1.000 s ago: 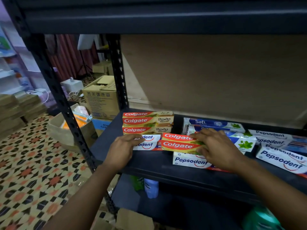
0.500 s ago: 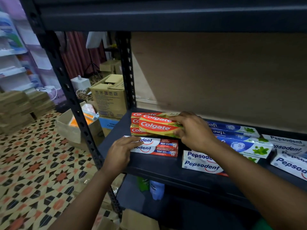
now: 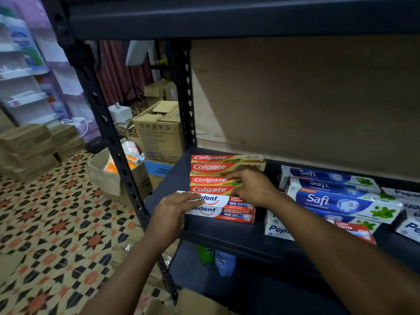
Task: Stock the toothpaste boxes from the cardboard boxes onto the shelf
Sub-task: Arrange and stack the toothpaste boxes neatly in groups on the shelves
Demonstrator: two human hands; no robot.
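Red-gold Colgate boxes [image 3: 218,176] — stacked | right fingers [image 3: 236,178] seemingly pinching one | left fingers [image 3: 193,197] flat.

Glossy printed-card toothpaste boxes [image 3: 218,180] on matt dark metal shelf [image 3: 227,235].

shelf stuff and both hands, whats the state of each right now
Colgate boxes: stacked flat at the shelf's left end
Pepsodent boxes: lying flat in front of the Colgate
Safi boxes: piled flat, askew
left hand: resting on the Pepsodent boxes' left end
right hand: fingers on the Colgate boxes
cardboard box: flaps partly open, on the floor
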